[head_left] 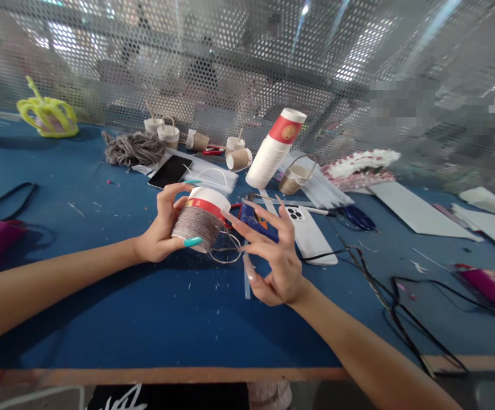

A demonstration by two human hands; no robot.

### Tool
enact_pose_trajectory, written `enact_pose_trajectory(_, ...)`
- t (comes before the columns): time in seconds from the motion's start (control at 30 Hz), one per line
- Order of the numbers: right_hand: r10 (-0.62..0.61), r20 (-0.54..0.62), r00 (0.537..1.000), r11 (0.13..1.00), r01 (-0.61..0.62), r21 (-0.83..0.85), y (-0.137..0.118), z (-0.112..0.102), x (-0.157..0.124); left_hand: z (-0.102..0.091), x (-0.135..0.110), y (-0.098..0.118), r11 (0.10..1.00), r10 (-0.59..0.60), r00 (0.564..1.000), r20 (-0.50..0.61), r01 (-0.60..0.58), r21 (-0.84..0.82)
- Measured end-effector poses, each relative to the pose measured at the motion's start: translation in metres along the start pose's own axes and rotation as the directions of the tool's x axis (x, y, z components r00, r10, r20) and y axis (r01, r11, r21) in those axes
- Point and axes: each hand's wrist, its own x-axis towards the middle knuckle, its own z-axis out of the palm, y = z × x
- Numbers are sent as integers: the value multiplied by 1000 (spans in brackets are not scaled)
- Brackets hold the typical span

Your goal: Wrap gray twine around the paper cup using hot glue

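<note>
My left hand grips a red-and-white paper cup, tilted on its side above the table. Grey-brown yarn is wound around the cup's lower part, and a loose loop of yarn hangs from it toward my right hand. To the right of the cup, my right hand has its fingers spread, the fingertips close to the cup and the loose strand. Whether a fingertip touches the strand I cannot tell. Behind those fingers lies a blue glue gun, partly hidden.
A white phone lies right of my right hand, a black phone behind the cup. Stacked paper cups, a grey yarn bundle and a small basket stand farther back. Black cables cross the right side.
</note>
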Motion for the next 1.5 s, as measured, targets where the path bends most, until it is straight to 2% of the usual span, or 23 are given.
enact_pose_trajectory(0.1,15,73,997,1000,-15,-2,-1,0,1,0,1,0,1000,3,1000,-8,-3,17)
enact_pose_trajectory(0.17,15,82,997,1000,-14,-8,-1,-1,1,0,1,1,1000,6,1000,-22,-5,22)
enact_pose_trajectory(0.33,-22,-21,1000,1000,21,-10,1,-3,-2,1,1,2,999,9,999,-54,-8,32)
enact_pose_trajectory(0.43,13,-91,996,1000,-12,18,0,-2,-2,1,2,1,999,27,998,-57,-26,33)
enact_pose_trajectory(0.53,56,-46,997,998,-54,40,-1,0,0,0,3,1,999,37,998,-60,-35,28)
enact_pose_trajectory(0.63,31,23,999,998,-32,56,0,0,1,0,3,0,999,38,996,-80,-35,38)
enact_pose_trajectory(0.77,5,-19,1000,999,-4,44,3,-2,-3,1,2,-1,1000,17,995,-102,-14,22)
enact_pose_trajectory(0.87,34,-67,997,999,-32,35,5,-3,-4,2,0,-2,999,-34,994,-108,33,-13)
enact_pose_trajectory(0.93,51,-26,998,998,-50,29,5,-2,-3,3,-1,-3,998,-56,994,-90,53,-34)
enact_pose_trajectory(1.07,46,136,990,999,-47,-1,5,0,0,4,-2,-3,997,-60,996,-60,57,-49)
enact_pose_trajectory(1.2,34,188,982,999,-37,8,6,2,1,4,-2,-3,997,-48,998,-48,45,-65)
enact_pose_trajectory(1.27,14,170,985,1000,-18,19,8,2,0,4,-3,-3,996,-60,997,-40,58,-67)
enact_pose_trajectory(1.43,-25,35,999,998,23,62,12,1,-4,5,-3,-2,994,-76,996,-41,72,-76)
enact_pose_trajectory(1.5,-21,23,1000,995,18,95,11,1,-5,5,-3,-1,994,-85,995,-42,82,-73)
